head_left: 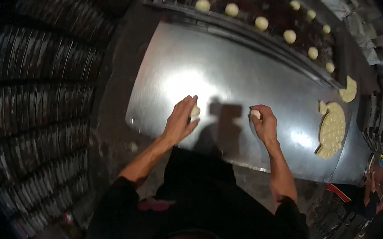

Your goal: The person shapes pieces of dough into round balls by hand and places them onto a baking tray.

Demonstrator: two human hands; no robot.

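Grey metal tabletop [175, 50] beneath, my left hand [180, 122] cups a round, pale dough ball [195, 111]; whether its fingers clamp, I cannot tell. My right hand [265, 123] grips a small cream dough ball [255, 113], fingers curled around it. Farther right lies a scored yellow dough slab [331, 130].

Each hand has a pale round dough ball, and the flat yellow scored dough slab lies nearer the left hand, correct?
No: the head view shows the flat yellow scored dough slab nearer the right hand; the rest stands.
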